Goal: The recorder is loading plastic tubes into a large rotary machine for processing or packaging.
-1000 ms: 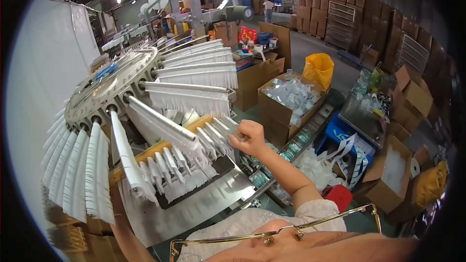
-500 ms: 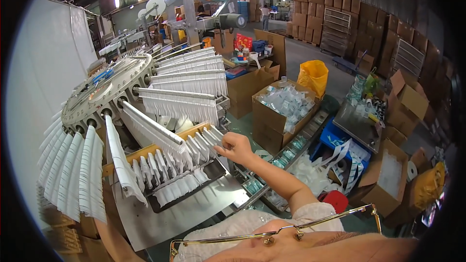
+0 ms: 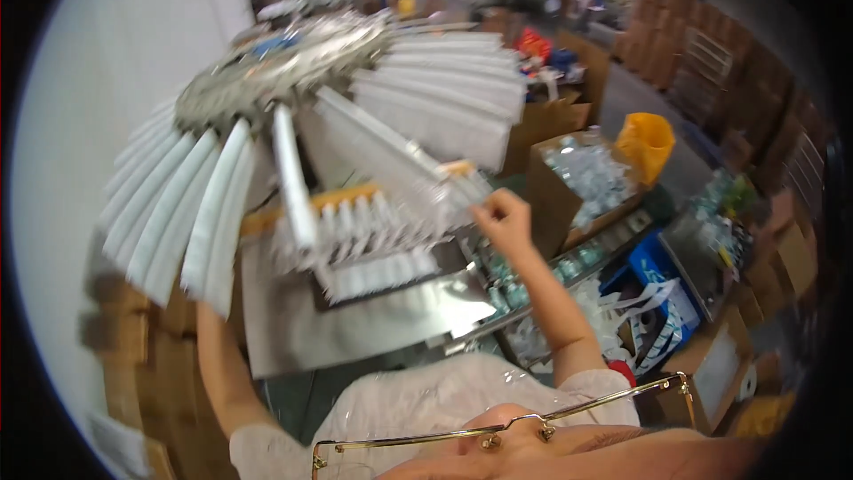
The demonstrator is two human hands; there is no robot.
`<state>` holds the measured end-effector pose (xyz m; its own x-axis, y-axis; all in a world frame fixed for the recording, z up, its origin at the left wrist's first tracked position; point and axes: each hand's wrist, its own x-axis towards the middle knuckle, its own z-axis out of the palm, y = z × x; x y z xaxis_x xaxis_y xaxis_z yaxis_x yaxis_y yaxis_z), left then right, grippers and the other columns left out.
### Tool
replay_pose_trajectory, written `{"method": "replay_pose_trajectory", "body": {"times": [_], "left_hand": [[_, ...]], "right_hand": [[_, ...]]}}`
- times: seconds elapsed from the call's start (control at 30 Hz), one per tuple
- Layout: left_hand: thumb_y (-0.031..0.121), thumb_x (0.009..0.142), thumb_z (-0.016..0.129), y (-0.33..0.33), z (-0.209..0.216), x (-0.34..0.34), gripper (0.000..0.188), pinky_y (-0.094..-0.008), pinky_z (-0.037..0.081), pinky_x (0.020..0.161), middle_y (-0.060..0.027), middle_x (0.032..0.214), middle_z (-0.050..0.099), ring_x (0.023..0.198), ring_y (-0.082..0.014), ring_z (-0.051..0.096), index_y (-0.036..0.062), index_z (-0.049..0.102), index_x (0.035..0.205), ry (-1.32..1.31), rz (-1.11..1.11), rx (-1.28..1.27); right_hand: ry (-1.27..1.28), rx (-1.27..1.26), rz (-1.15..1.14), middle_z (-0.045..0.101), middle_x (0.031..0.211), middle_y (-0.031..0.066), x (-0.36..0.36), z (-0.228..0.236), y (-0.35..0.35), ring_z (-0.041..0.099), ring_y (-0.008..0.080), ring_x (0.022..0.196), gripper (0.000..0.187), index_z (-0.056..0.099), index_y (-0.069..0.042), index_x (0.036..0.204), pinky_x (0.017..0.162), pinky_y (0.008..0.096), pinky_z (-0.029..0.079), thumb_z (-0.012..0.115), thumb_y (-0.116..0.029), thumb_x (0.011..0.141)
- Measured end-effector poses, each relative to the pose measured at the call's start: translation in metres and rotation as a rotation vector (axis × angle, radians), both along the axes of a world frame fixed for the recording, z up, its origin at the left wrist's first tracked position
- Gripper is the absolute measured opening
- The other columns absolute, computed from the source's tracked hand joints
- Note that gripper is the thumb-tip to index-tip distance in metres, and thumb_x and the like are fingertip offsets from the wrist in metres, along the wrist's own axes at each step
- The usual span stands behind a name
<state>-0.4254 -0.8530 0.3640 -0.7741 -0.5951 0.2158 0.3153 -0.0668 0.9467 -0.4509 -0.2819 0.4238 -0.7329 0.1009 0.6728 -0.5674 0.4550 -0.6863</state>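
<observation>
One long yellow bar point(image 3: 351, 192) bearing pleated white fabric strips point(image 3: 355, 213) slants down leftward from beside the curled right hand point(image 3: 505, 217), seemingly the nearer; blur hides its hold. The left hand is hidden, state untellable.

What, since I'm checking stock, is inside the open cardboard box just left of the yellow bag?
The cardboard box holds a heap of clear and whitish pieces, too blurred to identify. Whatever lies beneath that top layer is covered.

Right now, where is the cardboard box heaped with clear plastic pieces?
The box sits right of centre in the head view, beyond the person's right hand and beside the open yellow bag.
</observation>
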Motion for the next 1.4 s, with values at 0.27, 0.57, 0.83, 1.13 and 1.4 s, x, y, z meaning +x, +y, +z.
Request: {"method": "replay_pose_trajectory", "body": {"times": [0.27,0.57,0.83,1.13,1.4], "left_hand": [[0.018,0.088,0.053,0.029,0.008,0.009,0.018,-0.03,0.046,0.06,-0.0064,0.076,0.054,0.068,-0.0196,0.054,0.004,0.053,0.098,0.266,-0.208,0.67],[0.001,0.079,0.055,0.161,-0.013,0.073,0.017,-0.0435,0.042,0.077,-0.0212,0.092,0.057,0.085,-0.0386,0.053,-0.0027,0.056,0.095,0.107,-0.004,-1.385],[0.004,0.081,0.059,0.166,-0.004,0.089,0.007,-0.0377,0.044,0.062,-0.0172,0.077,0.059,0.068,-0.0321,0.055,-0.0009,0.055,0.084,0.024,-0.274,-1.111],[0.012,0.091,0.051,0.149,0.02,0.11,0.008,-0.0288,0.037,0.055,-0.0057,0.072,0.054,0.061,-0.0149,0.048,0.0059,0.052,0.097,-0.164,-1.004,0.568],[0.012,0.09,0.051,0.12,0.049,0.117,0.021,-0.0279,0.04,0.061,-0.0084,0.078,0.055,0.068,-0.0163,0.05,0.0037,0.049,0.108,-0.244,-1.402,0.477]], "right_hand": [[-0.076,-0.268,0.117,0.045,0.076,-0.0024,0.015,-0.027,0.002,0.04,0.003,0.067,0.018,0.046,-0.007,0.083,0.057,0.0181,0.034,0.063,0.0,0.079],[0.065,0.582,-0.015,0.054,0.113,0.0126,0.028,-0.077,-0.029,0.049,0.0347,0.105,0.036,0.055,-0.005,0.112,0.084,0.0431,0.04,0.061,-0.014,0.077],[-0.038,0.514,0.165,0.054,0.08,0.0053,0.047,-0.057,-0.033,0.052,0.026,0.076,0.012,0.058,-0.009,0.077,0.069,0.0359,0.041,0.068,-0.013,0.072],[-0.6,-0.445,0.668,0.055,0.079,0.0014,0.181,-0.03,-0.063,0.05,0.0065,0.07,0.009,0.053,-0.004,0.095,0.062,0.0201,0.04,0.053,-0.011,0.09],[-0.208,-0.676,0.49,0.056,0.07,0.0096,0.273,-0.048,-0.145,0.051,0.0149,0.059,0.029,0.058,0.002,0.085,0.052,0.026,0.04,0.051,-0.025,0.092]]}}
